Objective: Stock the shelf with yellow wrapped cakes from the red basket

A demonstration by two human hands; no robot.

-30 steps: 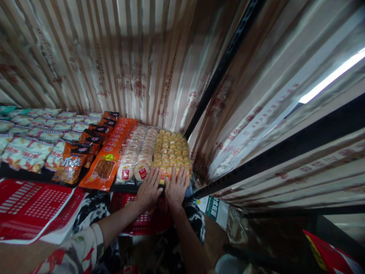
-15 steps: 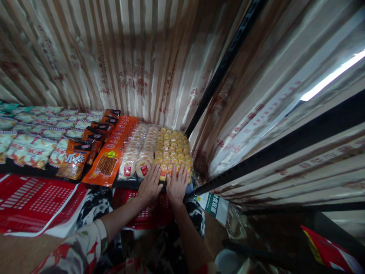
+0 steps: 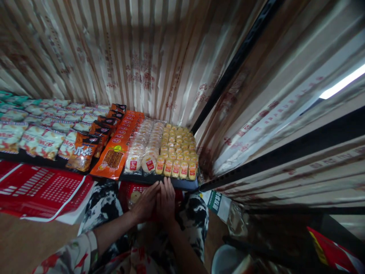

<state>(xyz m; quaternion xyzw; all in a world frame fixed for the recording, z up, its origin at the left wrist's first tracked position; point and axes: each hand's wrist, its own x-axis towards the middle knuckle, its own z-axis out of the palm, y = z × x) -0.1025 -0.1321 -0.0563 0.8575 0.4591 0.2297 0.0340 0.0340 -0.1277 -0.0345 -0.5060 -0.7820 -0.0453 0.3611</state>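
Note:
My left hand (image 3: 146, 203) and my right hand (image 3: 166, 198) are side by side in front of the shelf edge, fingers stretched and fingertips nearly touching. Neither holds anything that I can see. Just beyond them stand rows of small yellow packs (image 3: 176, 166) with orange labels, in clear wrapping. To their left are two rows of round pale packs (image 3: 149, 161) with red labels. Below my hands, partly hidden between my knees, is a red basket (image 3: 129, 190) with a round pale item (image 3: 135, 196) in it.
Left along the shelf lie a large orange packet (image 3: 114, 156), orange-black packets (image 3: 82, 152) and several white packets (image 3: 42, 140). A red bag (image 3: 51, 190) hangs below. Black uprights (image 3: 225, 82) and a pleated curtain (image 3: 137, 57) border the shelf. A pale bucket (image 3: 225, 258) stands lower right.
Both hands have drawn back from the yellow packs toward me, off the shelf's front edge, and come closer together. The view has shifted slightly.

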